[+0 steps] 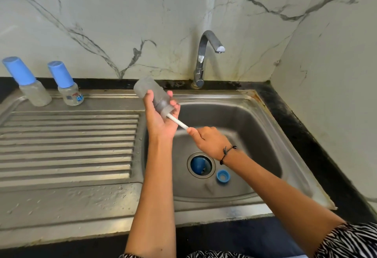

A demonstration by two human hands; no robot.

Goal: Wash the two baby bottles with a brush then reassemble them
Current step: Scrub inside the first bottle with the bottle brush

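Right hand (206, 138): fingers curled tight on white brush handle (177, 122), over sink (255, 115).
Left hand (161, 115): fingers wrapped round clear bottle (152, 92), brush inside, over sink's left rim.

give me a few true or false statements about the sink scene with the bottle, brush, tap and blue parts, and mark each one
1. The left hand holds a clear bottle over the sink. True.
2. The right hand grips the white brush handle, which enters the bottle. True.
3. Water is running from the tap. False: no stream shows at the spout.
4. Two capped bottles stand inside the basin. False: they stand on the draining board, near the wall.
5. A blue ring lies in the basin near the drain. True.
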